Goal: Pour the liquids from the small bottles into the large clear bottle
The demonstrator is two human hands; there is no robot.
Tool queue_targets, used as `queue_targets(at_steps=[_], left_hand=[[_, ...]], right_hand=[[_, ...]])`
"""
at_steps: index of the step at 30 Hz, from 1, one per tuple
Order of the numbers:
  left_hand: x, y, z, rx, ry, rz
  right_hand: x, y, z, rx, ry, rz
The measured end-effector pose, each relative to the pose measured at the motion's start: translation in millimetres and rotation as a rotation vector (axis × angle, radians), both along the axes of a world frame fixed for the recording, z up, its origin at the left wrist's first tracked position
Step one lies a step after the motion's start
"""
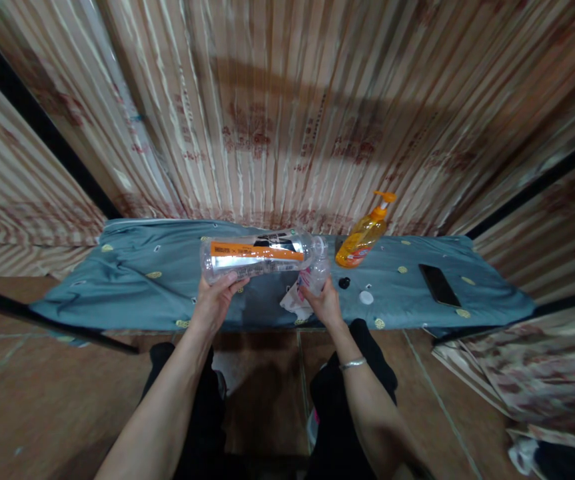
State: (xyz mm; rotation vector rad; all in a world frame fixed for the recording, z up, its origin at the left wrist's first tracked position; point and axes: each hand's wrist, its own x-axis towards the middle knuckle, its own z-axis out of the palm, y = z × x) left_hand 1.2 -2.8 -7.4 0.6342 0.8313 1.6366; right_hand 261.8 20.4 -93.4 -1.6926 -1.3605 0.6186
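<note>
My left hand is closed round the lower end of a large clear plastic bottle with an orange and silver label. The bottle lies level in the air, its neck pointing right. My right hand grips a smaller clear plastic bottle, held upright with its top at the large bottle's neck. Whether the two mouths touch I cannot tell. Beneath the right hand lies a crumpled white and pink cloth or wrapper. Just right of that hand are a black cap and a white cap.
An orange pump bottle of yellow liquid stands tilted in view behind the caps. A black phone lies farther right on the blue-green cloth covering the narrow table. Striped curtains hang close behind, and dark metal poles frame the sides.
</note>
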Motion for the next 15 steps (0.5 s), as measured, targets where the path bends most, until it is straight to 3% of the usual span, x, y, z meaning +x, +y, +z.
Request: queue_targets(at_steps=[15], left_hand=[[-0.2,-0.8,0.6,0.001,0.005,-0.017]], right_hand=[[1.7,0.3,-0.5,0.003,-0.015,-0.004]])
